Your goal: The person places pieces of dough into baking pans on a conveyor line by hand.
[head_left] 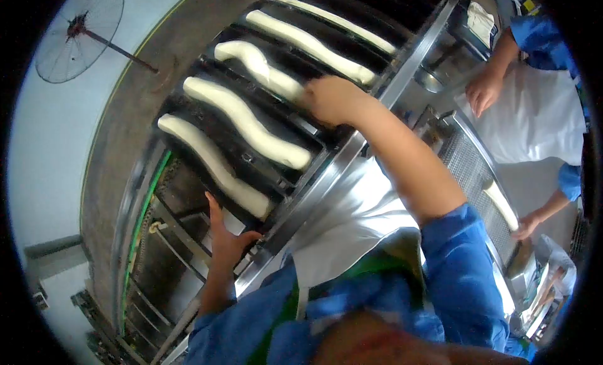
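Dough strips point(248, 122) lie in the black tray point(220, 137) in our head view, five counted, each in its own channel, presumably to keep them apart. We spread our left hand point(227, 240) at the tray's corner, perhaps steadying it; our right hand point(330, 101) curls at the end of the middle strip point(259, 67), but we cannot tell whether it grips. One more strip point(501, 203) lies on the mesh belt point(463, 156).

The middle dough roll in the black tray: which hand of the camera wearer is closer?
Right. The right hand is at one end of the middle dough roll; the left hand is farther away, beside the black tray.
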`<state>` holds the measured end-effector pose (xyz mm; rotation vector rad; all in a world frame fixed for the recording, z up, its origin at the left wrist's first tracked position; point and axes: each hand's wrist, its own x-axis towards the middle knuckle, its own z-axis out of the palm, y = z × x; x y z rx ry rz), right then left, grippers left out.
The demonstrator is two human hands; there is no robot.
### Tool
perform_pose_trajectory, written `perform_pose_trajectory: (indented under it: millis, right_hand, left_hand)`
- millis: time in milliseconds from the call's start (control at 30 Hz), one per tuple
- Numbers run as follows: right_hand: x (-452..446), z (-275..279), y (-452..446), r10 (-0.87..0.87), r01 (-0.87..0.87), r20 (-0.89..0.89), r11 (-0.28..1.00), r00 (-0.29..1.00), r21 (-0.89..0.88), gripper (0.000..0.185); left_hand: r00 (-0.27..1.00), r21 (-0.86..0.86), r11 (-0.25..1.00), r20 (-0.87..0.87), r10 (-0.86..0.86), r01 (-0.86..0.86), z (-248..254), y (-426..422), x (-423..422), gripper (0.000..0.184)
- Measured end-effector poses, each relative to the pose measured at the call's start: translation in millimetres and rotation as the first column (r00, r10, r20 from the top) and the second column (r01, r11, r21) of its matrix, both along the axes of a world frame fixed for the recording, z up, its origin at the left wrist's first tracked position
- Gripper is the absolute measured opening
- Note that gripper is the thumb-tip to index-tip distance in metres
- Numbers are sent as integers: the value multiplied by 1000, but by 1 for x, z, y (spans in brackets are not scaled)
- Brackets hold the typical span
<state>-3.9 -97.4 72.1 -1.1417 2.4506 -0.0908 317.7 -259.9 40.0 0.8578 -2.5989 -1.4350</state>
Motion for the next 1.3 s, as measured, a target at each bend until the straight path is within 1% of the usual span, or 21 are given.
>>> perform_pose_trajectory:
  millis: [67, 200, 267, 300, 400, 467, 533, 600, 733, 833, 900, 933, 1000, 1033, 1067, 1100, 1133, 1167, 1200, 1267, 1300]
  right_hand:
    - [-5, 4, -16, -152, 153, 41, 867, 988, -474, 40]
    - [-20, -21, -74, -159, 175, 81, 789, 984, -589, 45]
    - [-25, -29, -91, -163, 195, 108, 773, 981, -604, 47]
    - [-26, -26, -90, -174, 256, 197, 792, 965, -555, 47]
    - [-34, -16, -80, 53, 71, 263, 895, 963, -441, 52]
    - [-25, -16, -68, 51, 35, 173, 886, 984, -463, 52]
    - [-17, -18, -63, -11, 69, 129, 887, 992, -456, 48]
    - [-10, -8, -64, -198, 224, 111, 915, 974, -335, 44]
    - [12, -6, -45, -263, 258, 35, 898, 964, -356, 40]
    - [29, 6, 11, -133, 43, -72, 704, 988, -709, 38]
    - [37, 18, 56, -118, -52, -145, 571, 982, -819, 39]
    - [41, 19, 80, -136, -100, -198, 522, 971, -847, 40]
    - [51, 21, 136, -254, 29, -144, 573, 956, -819, 39]
    - [55, 16, 164, -331, 110, -104, 568, 938, -815, 38]
    - [60, 11, 196, -409, 194, -64, 558, 910, -807, 36]
    - [65, 2, 230, -502, 270, -50, 543, 863, -795, 38]
    - [76, -2, 261, -583, 398, 73, 453, 809, -798, 37]
    - [84, -19, 299, -722, 513, 107, 371, 683, -774, 31]
    - [95, -26, 332, -766, 558, 151, 303, 625, -772, 31]
    - [122, -34, 391, -922, 709, 131, 183, 364, -681, 28]
    - [137, -45, 424, -944, 720, 144, 122, 296, -683, 27]
  left_hand:
    - [1000, 3, 1000, 7, -13, 13, 8, 1, -5, 140]
    - [998, -140, 989, 54, -36, 43, 8, 3, 2, 135]
    - [1000, -3, 1000, -2, -24, 24, 2, 0, 4, 133]
    - [1000, 78, 997, -22, 17, -15, 2, 1, 3, 132]
    - [998, 20, 999, -46, -44, 45, -4, -3, 7, 134]
    - [999, 8, 1000, 34, -8, 7, 1, -2, 6, 135]
    - [991, -4, 999, 123, 45, -44, 3, 2, 6, 137]
    - [1000, 46, 999, -1, 22, -22, 5, 0, 6, 140]
    - [1000, -8, 1000, 3, -1, 1, 18, 3, 5, 139]
    - [998, -11, 1000, 56, 18, -18, 16, 2, 10, 137]
    - [998, 178, 983, -14, 58, -54, 11, -1, 15, 135]
    - [998, 176, 982, -11, 66, -63, 16, 1, 16, 135]
    - [984, -16, 996, 153, 91, -90, 25, 2, 18, 123]
    - [984, -18, 995, 150, 97, -95, 24, -13, 25, 123]
    - [990, -289, 953, 129, -56, 92, 20, -40, 33, 112]
    - [967, -536, 804, 151, -208, 256, 28, -48, 31, 102]
    - [986, -453, 876, 72, -148, 165, 41, -53, 29, 89]
    - [997, -358, 931, 2, -79, 74, 67, -49, 12, 76]
    - [997, -357, 931, 3, -76, 72, 74, -49, 0, 76]
    - [987, -717, 696, -83, -134, 35, 84, -45, -21, 63]
    - [982, -717, 695, -87, -167, 55, 86, -38, -34, 58]
